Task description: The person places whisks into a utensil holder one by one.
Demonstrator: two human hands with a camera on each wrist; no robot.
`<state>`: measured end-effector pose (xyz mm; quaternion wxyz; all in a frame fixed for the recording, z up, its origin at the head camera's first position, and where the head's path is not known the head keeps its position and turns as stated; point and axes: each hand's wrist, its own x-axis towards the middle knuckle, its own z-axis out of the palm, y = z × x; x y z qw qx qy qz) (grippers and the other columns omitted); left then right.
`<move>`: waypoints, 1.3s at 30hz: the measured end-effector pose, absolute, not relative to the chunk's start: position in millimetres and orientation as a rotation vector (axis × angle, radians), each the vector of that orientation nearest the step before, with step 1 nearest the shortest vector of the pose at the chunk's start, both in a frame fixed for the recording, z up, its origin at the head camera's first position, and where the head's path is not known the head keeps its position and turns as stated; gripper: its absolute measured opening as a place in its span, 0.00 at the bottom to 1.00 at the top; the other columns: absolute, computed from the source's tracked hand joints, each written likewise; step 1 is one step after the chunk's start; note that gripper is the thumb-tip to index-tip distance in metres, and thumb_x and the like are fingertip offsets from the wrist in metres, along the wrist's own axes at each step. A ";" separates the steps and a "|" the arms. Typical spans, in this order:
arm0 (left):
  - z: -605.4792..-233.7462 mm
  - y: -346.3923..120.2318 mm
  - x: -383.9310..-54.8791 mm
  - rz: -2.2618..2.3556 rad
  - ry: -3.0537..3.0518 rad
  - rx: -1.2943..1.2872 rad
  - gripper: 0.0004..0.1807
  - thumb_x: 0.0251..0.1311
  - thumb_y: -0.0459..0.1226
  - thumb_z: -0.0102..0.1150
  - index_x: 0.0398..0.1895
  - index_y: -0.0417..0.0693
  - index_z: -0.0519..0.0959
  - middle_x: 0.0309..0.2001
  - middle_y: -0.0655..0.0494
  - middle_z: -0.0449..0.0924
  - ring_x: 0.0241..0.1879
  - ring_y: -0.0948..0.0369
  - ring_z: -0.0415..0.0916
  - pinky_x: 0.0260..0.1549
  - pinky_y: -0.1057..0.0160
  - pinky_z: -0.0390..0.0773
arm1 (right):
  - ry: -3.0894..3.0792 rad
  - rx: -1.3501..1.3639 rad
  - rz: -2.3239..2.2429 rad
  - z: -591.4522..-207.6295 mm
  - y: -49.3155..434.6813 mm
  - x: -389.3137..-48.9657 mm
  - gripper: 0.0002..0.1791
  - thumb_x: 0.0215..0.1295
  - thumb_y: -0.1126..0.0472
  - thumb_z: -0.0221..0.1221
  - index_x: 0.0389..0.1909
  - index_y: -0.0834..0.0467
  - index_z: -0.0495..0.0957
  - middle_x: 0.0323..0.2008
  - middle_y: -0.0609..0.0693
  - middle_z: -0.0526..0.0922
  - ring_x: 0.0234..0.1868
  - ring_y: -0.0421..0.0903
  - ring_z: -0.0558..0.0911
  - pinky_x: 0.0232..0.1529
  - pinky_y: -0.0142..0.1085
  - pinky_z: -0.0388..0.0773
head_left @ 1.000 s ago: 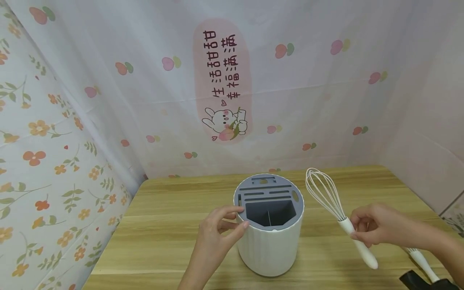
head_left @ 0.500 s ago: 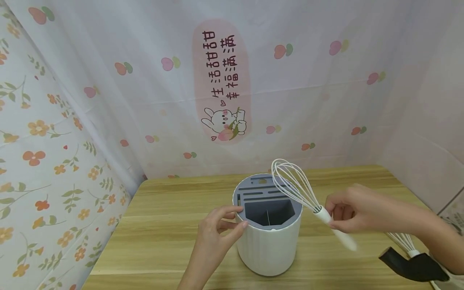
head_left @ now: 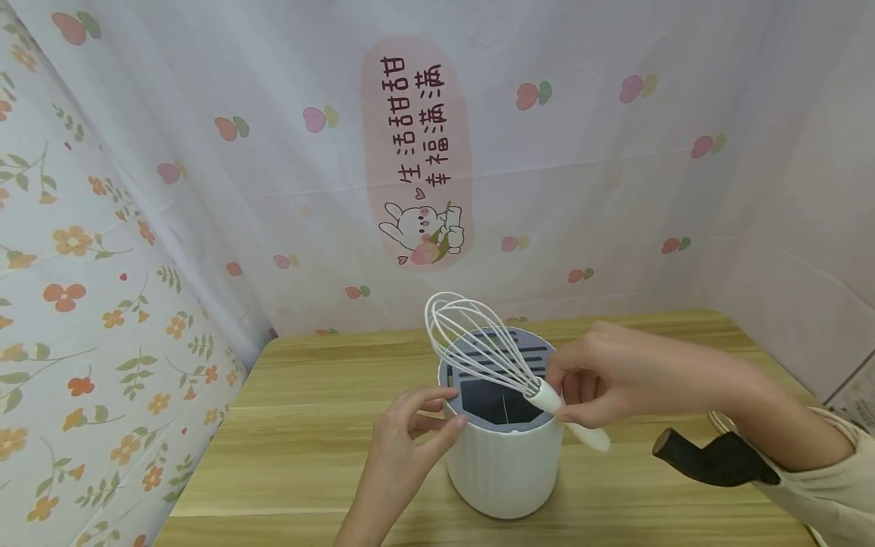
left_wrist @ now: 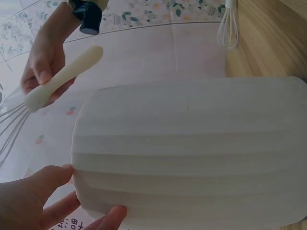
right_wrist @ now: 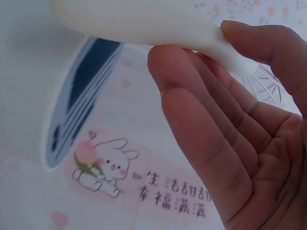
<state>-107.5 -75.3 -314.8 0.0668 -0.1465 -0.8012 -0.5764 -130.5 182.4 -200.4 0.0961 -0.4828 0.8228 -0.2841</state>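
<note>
1. Currently, the right hand [head_left: 601, 380] pinches the whisk [head_left: 544, 396] by its white handle, between thumb and curled fingers.
2. The whisk tilts above the white holder [head_left: 502, 475], apart from it, wires pointing up and toward the left.
3. The left hand [head_left: 410, 434] is loosely spread, thumb and fingertips touching the holder near its rim.
4. The holder stands upright on the wooden table [head_left: 307, 433]; its grey insert [head_left: 529, 337] has slots and a divided compartment.
</note>
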 end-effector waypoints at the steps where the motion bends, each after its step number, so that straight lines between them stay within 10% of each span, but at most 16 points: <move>1: -314.9 -75.7 -107.5 -1.738 -2.414 -0.442 0.16 0.51 0.43 0.66 0.43 0.52 0.80 0.38 0.55 0.76 0.31 0.65 0.79 0.40 0.64 0.78 | 2.437 -1.429 -0.828 -197.7 178.2 -131.3 0.06 0.57 0.62 0.61 0.27 0.48 0.74 0.21 0.33 0.75 0.21 0.29 0.75 0.23 0.27 0.75; 39: -314.5 -80.9 -108.9 -1.752 -2.380 -0.498 0.14 0.53 0.42 0.65 0.43 0.51 0.79 0.39 0.56 0.76 0.32 0.63 0.79 0.37 0.66 0.78 | 2.212 -1.342 -0.627 -208.1 92.1 -201.8 0.04 0.54 0.67 0.63 0.29 0.57 0.78 0.26 0.42 0.82 0.28 0.34 0.81 0.31 0.29 0.79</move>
